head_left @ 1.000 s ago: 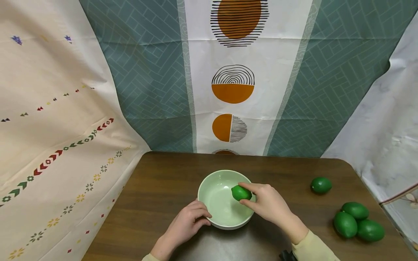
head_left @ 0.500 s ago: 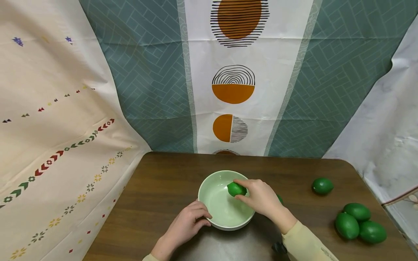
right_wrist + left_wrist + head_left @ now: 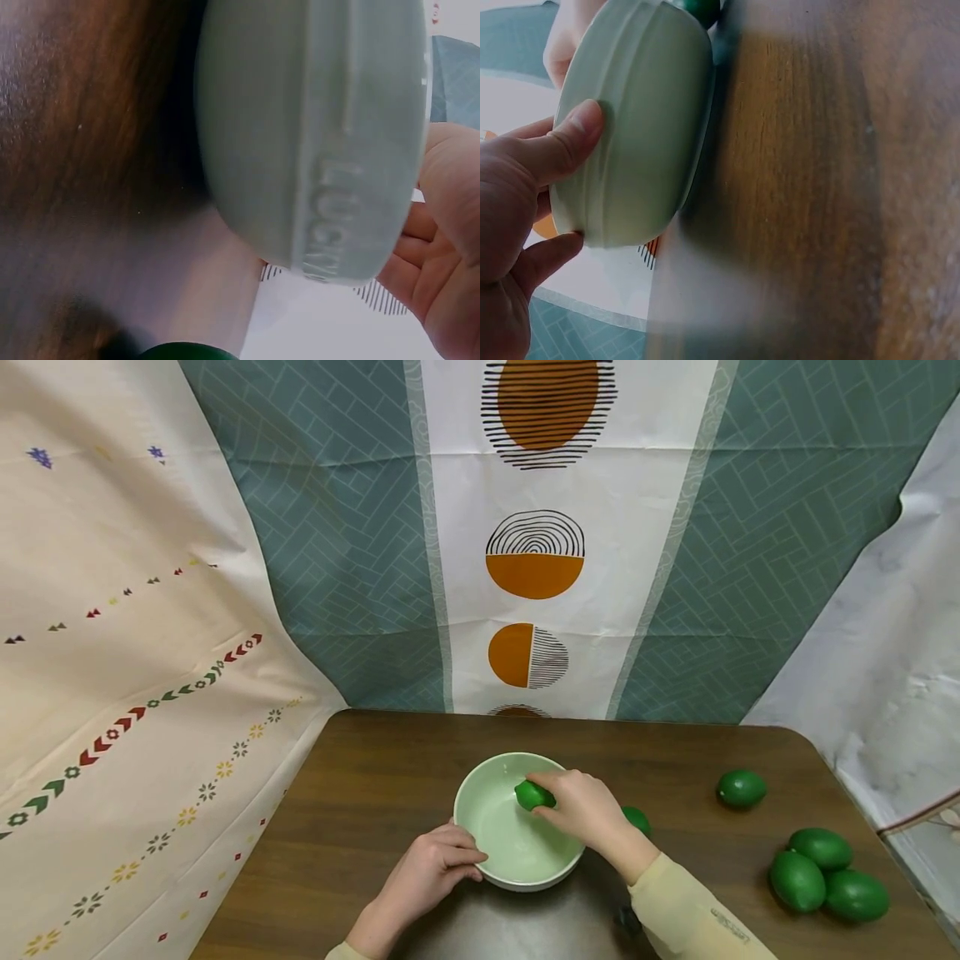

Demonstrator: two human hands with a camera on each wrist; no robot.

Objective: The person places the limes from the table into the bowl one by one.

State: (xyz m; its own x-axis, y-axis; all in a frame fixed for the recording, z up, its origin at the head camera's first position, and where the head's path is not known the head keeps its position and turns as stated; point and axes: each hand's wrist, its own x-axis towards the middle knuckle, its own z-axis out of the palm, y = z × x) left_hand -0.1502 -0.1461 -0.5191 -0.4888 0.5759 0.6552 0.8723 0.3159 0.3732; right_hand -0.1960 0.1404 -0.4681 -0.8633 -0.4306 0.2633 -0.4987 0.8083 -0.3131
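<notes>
A pale green bowl (image 3: 517, 852) stands on the wooden table. My left hand (image 3: 435, 870) holds its near-left rim; in the left wrist view the thumb (image 3: 583, 124) presses the outer wall. Over the bowl's inside, my right hand (image 3: 585, 806) pinches a green lime (image 3: 531, 795) between thumb and fingers. That lime is hidden behind the bowl wall in the right wrist view, where raised lettering shows on the bowl (image 3: 322, 150). Just right of the bowl, a second lime (image 3: 637, 818) lies on the table, partly covered by my right forearm.
At the table's right, three limes (image 3: 821, 872) sit clustered together, and a single lime (image 3: 740, 788) lies farther back. Patterned cloths (image 3: 352, 543) hang behind and beside the wooden table (image 3: 360, 777).
My right hand has moved left and slightly back over the bowl with the lime. The lime beside the bowl has come into view behind the forearm. My left hand stays at the rim.
</notes>
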